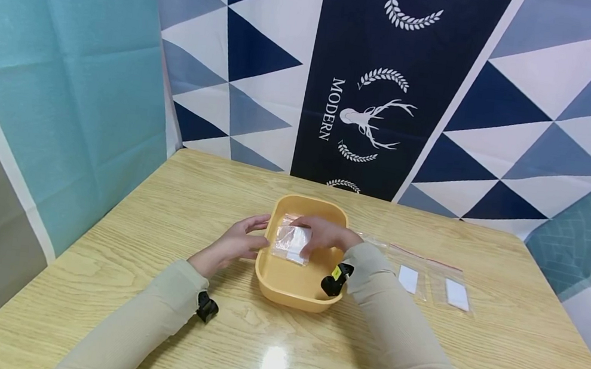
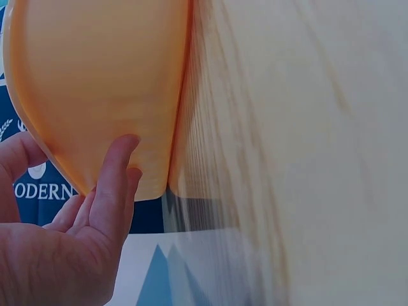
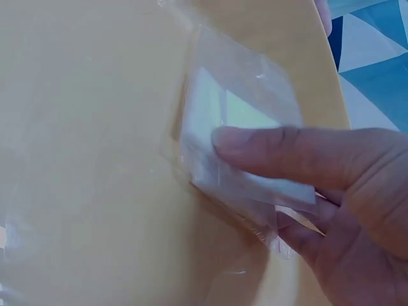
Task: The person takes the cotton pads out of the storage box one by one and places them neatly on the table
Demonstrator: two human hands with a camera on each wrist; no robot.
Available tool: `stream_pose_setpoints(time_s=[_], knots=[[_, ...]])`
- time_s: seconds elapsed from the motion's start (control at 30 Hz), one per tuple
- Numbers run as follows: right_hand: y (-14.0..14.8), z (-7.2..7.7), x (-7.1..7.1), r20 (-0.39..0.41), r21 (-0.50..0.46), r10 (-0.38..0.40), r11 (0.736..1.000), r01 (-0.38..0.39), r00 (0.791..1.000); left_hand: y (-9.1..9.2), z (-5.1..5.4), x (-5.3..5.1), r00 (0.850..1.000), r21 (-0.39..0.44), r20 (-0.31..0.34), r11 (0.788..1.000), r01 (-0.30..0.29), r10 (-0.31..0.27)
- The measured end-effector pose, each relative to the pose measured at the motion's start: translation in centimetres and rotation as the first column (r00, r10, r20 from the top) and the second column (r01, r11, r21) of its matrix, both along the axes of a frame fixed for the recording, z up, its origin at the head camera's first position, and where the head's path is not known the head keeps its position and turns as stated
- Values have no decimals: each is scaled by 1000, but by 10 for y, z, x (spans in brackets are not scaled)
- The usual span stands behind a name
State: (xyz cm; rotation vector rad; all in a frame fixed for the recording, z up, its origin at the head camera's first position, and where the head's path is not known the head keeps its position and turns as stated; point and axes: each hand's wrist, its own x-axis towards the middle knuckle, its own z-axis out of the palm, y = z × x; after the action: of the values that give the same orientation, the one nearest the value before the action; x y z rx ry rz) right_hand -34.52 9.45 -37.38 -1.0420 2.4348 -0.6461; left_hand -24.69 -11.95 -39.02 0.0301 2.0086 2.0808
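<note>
A yellow-orange plastic bin (image 1: 289, 295) stands on the table. My right hand (image 1: 321, 234) reaches inside it and pinches a clear zip bag (image 3: 213, 108) with a white insert, thumb on top and fingers beneath. More clear plastic lies under or behind that bag, but I cannot tell how many bags are there. At the bin's left side is my left hand (image 1: 237, 243), its fingers extended and loosely spread. In the left wrist view those fingers (image 2: 111, 185) lie against the bin's outer wall (image 2: 102, 76), with the thumb side apart from the others.
To the right of the bin, zip bags with white inserts lie flat on the wooden table (image 1: 209, 181), among them one bag (image 1: 409, 277) near the right sleeve and another bag (image 1: 457, 293) farther right. A patterned cloth (image 1: 266, 55) hangs behind the table's far edge.
</note>
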Motion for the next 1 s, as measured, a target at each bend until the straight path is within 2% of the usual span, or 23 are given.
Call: stream_pose_setpoints(time_s=[0.17,0.47,0.6,0.73,0.9,1.0], knots=[[0,2,-1,-62,-73,-36,997,32,997,-1,0,0,1000,3,1,1000,-3,3],[0,6,-5,-17,-172,-179,970,174,984,-1,0,0,1000,-8,-4,1000,4,-4],[3,10,-8,21,-222,-204,953,204,979,1,0,1,1000,-19,-8,1000,6,-7],[6,22,-5,87,-270,-229,931,244,970,1,2,2,1000,-26,-2,1000,7,-7],[10,33,0,173,-325,-276,890,319,946,1,2,1,1000,-25,-6,1000,17,-18],[13,37,1,196,-345,-308,867,359,931,0,2,2,1000,-28,-3,999,19,-19]])
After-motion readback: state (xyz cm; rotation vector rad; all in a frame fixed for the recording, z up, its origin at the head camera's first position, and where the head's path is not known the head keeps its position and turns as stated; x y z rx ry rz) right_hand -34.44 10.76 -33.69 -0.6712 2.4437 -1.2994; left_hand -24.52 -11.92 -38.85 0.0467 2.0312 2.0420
